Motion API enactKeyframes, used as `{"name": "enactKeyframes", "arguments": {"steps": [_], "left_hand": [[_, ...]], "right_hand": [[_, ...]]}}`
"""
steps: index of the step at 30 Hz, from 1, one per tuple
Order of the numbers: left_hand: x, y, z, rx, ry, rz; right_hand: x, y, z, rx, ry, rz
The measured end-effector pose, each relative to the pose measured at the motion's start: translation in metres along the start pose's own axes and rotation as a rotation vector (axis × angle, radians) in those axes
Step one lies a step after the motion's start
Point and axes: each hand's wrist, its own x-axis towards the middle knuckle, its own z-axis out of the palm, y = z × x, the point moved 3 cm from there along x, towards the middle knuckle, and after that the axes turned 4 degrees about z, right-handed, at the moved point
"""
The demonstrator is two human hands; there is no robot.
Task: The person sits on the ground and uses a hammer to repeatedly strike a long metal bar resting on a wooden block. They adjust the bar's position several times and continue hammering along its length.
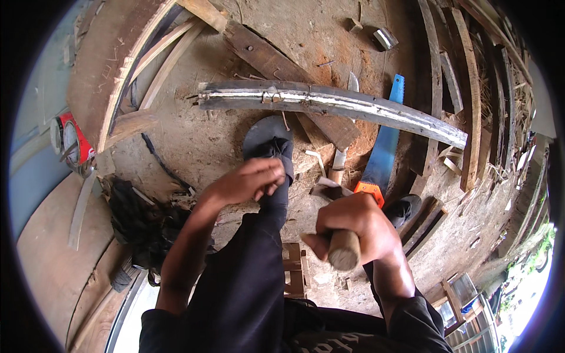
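Observation:
My right hand [365, 226] is wrapped round the thick wooden handle [344, 250] of a hammer, its butt end facing up; the hammer head [328, 189] shows just beyond the knuckles. My left hand [250, 179] hovers over my left foot with its fingers curled together; whatever they may hold is hidden. Beyond both hands lies a long grey timber [353, 103] with a white stripe along it and bent nails sticking out. It crosses a brown plank [271, 56]. My left sandal [259, 138] is close to the timber's near edge.
A handsaw [382, 153] with blue blade and orange handle lies right, partly under the timber, beside a knife [339, 162]. Several planks [468, 100] line the right. On the left are a red can [79, 141], leaning boards [115, 65] and a black bundle [147, 226].

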Motion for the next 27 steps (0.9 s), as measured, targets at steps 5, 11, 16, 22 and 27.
{"name": "enactKeyframes", "arguments": {"steps": [5,11,16,22,27], "left_hand": [[-0.021,0.048,-0.027,0.576,0.693,0.148],[0.015,0.103,-0.009,1.171,0.809,0.731],[0.069,0.096,-0.013,1.431,0.718,0.690],[0.073,0.087,-0.023,1.206,0.692,0.804],[0.068,0.096,-0.026,1.153,0.690,0.891]], "right_hand": [[-0.002,0.004,-0.008,-0.026,0.321,0.116],[0.002,0.008,-0.007,0.023,0.332,0.191],[0.009,0.018,0.011,0.101,0.342,0.166],[0.015,0.031,0.025,0.106,0.355,0.289],[0.008,0.055,0.031,0.192,0.430,0.379]]}}
